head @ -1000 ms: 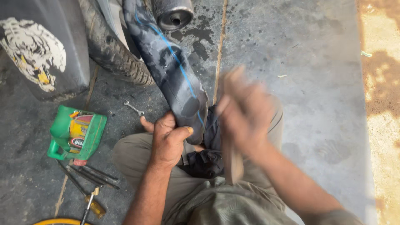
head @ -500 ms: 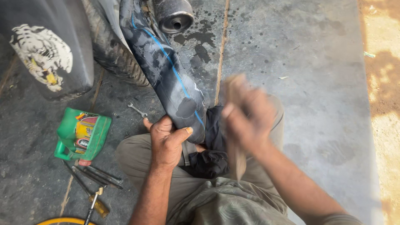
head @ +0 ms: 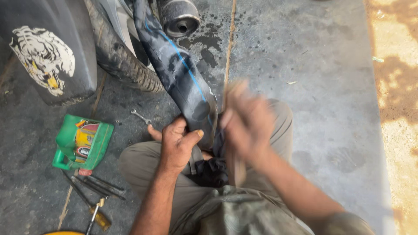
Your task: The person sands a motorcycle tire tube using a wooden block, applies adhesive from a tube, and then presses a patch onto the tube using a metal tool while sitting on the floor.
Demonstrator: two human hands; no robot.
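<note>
A black rubber inner tube (head: 183, 74) with a blue stripe hangs down from a tyre and drapes over my lap. My left hand (head: 176, 143) grips the tube's lower part, thumb on its side. My right hand (head: 246, 122) is blurred with fast motion just right of the tube and holds a flat pale tool (head: 237, 167) that points down. The tube's lower end bunches dark between my knees.
A treaded tyre (head: 124, 65), a black mudguard (head: 48, 52) with a tiger picture and an exhaust pipe (head: 178, 17) stand at the top left. A green oil can (head: 82, 141), a small spanner (head: 141, 116) and several long tools (head: 93, 185) lie on the concrete floor.
My right hand keeps moving quickly beside the tube, shifting slightly left and down. My left hand keeps its grip. The view has drifted a little.
</note>
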